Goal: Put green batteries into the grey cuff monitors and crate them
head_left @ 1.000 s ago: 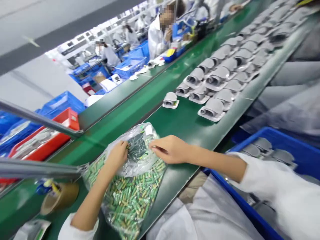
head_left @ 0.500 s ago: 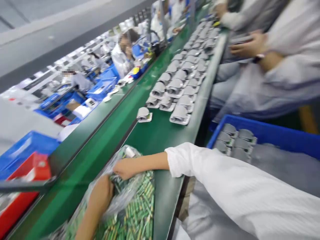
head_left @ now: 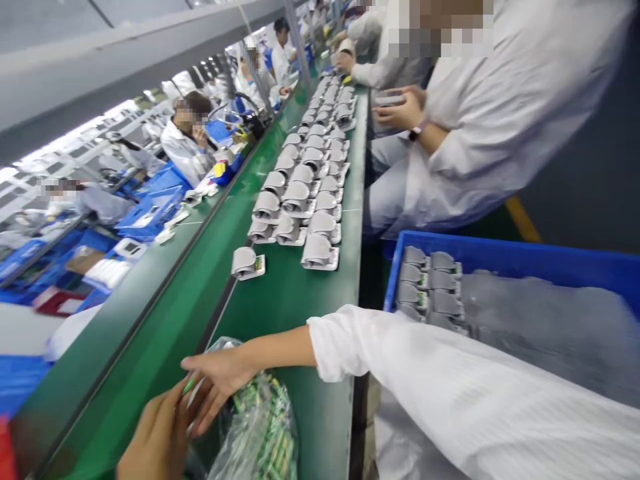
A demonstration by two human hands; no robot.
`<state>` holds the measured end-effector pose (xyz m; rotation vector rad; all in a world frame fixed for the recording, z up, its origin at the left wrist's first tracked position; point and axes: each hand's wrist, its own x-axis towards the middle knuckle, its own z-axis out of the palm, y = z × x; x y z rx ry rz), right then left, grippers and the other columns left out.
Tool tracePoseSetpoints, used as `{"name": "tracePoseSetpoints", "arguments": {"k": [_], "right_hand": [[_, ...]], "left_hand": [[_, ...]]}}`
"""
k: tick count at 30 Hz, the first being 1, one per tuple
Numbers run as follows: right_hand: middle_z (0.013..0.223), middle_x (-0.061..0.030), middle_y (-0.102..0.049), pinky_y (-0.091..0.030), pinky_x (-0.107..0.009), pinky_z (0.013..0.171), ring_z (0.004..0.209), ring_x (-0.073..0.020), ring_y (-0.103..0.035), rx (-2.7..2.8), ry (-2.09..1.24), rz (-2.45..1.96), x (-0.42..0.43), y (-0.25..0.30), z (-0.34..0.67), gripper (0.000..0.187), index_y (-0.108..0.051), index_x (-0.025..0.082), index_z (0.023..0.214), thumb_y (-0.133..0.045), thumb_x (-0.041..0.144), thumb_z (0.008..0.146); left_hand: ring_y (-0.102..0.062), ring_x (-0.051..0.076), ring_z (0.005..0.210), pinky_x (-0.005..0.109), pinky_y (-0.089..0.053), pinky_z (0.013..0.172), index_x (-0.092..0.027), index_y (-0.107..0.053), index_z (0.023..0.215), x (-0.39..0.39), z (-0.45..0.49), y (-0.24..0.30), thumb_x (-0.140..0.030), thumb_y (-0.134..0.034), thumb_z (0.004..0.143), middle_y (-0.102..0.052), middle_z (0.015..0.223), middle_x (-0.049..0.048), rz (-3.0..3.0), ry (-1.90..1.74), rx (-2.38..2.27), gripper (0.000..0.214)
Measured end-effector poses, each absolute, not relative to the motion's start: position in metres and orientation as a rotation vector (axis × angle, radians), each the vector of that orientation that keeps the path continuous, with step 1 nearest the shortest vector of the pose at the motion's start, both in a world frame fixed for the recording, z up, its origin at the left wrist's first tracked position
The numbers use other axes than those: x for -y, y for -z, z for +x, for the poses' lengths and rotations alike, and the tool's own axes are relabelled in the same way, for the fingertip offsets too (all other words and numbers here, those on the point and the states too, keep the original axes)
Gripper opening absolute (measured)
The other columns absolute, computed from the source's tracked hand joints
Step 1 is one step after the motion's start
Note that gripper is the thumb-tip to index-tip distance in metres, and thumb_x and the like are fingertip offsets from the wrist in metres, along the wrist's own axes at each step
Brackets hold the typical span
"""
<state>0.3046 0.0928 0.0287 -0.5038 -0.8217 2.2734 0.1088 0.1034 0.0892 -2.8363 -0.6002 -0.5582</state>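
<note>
My left hand is at the lower left, its fingers closed around a small green circuit board, of which only the tip shows. Close against it is my right hand, with thumb and fingers stretched out and apart. A thin pale strip lies between the two hands; which hand touches it I cannot tell. Below my right hand, a clear plastic bag full of small green circuit boards rests on the green conveyor belt.
Rows of grey curled cuffs on white bases stand along the belt. To the right, a blue bin holds more of them and grey plastic sheeting. A co-worker sits beyond it, holding something in both hands. Blue trays line the far side.
My hands have come up out of the bag's mouth and moved left, and the left now shows a green board tip. My right fingers have spread. The view has turned right.
</note>
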Motion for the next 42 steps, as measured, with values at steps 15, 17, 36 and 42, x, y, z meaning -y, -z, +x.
{"name": "tracePoseSetpoints", "arguments": {"k": [15, 17, 36, 42], "right_hand": [[0.052, 0.0125, -0.025, -0.017, -0.013, 0.037, 0.041, -0.0055, -0.014, 0.43, -1.907, -0.61, -0.088, -0.021, 0.313, 0.031, -0.031, 0.025, 0.073, -0.054, 0.028, 0.094], [0.05, 0.012, -0.024, -0.02, -0.015, 0.039, 0.042, -0.0066, -0.017, 0.518, -1.824, -0.719, -0.088, -0.022, 0.31, 0.032, -0.029, 0.026, 0.072, -0.054, 0.029, 0.092], [0.121, -0.0205, -0.07, -0.048, -0.034, 0.079, 0.094, -0.0282, -0.072, 2.452, -0.422, -1.457, -0.032, -0.029, 0.302, 0.022, -0.073, 0.009, 0.116, -0.06, 0.016, 0.099], [0.102, -0.0076, -0.075, -0.041, -0.028, 0.074, 0.084, -0.0193, -0.067, 2.16, -0.634, -1.372, -0.043, -0.032, 0.316, 0.013, -0.072, 0.017, 0.108, -0.062, 0.019, 0.1]], "left_hand": [[-0.067, 0.042, 0.128, 0.042, -0.052, 0.095, -0.009, -0.063, 0.132, -0.154, 0.372, -0.091, -0.08, -0.053, 0.094, -0.067, 0.139, 0.0301, -2.82, -0.121, 1.603, 0.082], [-0.071, 0.042, 0.122, 0.04, -0.054, 0.09, -0.008, -0.066, 0.125, -0.164, 0.386, -0.081, -0.078, -0.058, 0.092, -0.07, 0.134, 0.0302, -2.872, -0.205, 1.688, 0.077], [-0.065, 0.016, 0.079, 0.026, -0.055, 0.065, -0.022, -0.057, 0.118, -0.116, 0.105, -0.043, -0.057, -0.092, 0.066, -0.066, 0.1, 0.0036, -2.597, 2.447, 2.549, 0.072], [-0.064, 0.016, 0.085, 0.025, -0.052, 0.074, -0.024, -0.061, 0.121, -0.113, 0.101, -0.019, -0.048, -0.09, 0.07, -0.067, 0.103, 0.0017, -2.748, 2.523, 2.272, 0.064]]}}
